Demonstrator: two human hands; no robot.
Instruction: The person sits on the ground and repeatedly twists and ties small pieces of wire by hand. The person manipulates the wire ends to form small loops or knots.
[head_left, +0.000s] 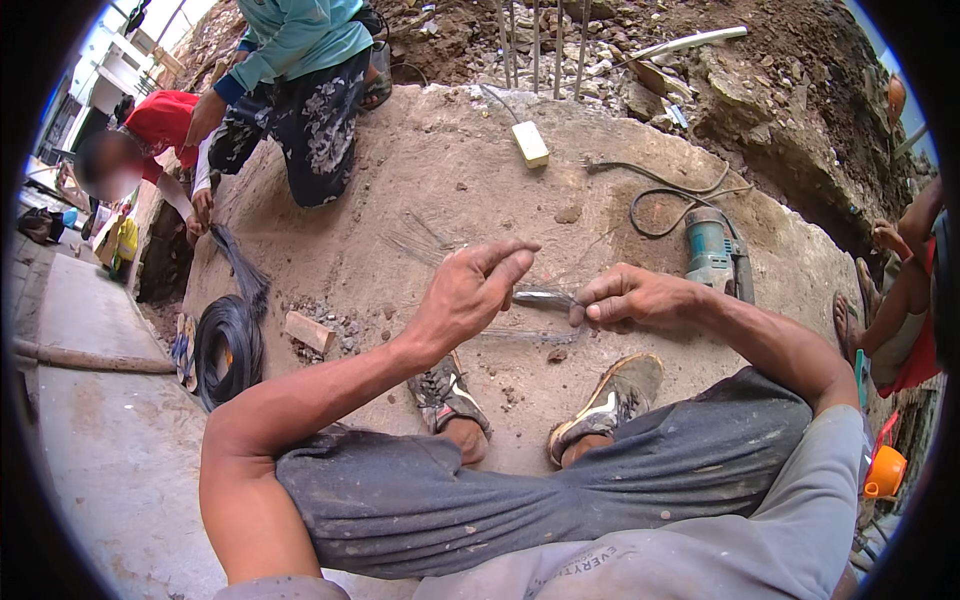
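Observation:
Over the concrete slab (450, 172), my right hand (619, 298) pinches thin wire between thumb and fingers, beside a short silvery bar-like piece (544, 297). My left hand (484, 289) is raised to the left of it, fingers stretched and bunched towards the thumb; whether a thin wire lies between them cannot be made out. Loose thin wires (416, 244) lie beyond my left hand, and more wire (525, 336) lies on the slab between my shoes. A teal power tool (709, 251) rests right of my right hand, its cord looped behind it.
A coil of dark wire (225, 349) and a brick piece (310, 331) lie at left. A power socket box (531, 144), upright steel bars (536, 49) and rubble are at the far side. Two people are at upper left, one holding a wire bundle (244, 262); another person's legs (889, 300) are at right.

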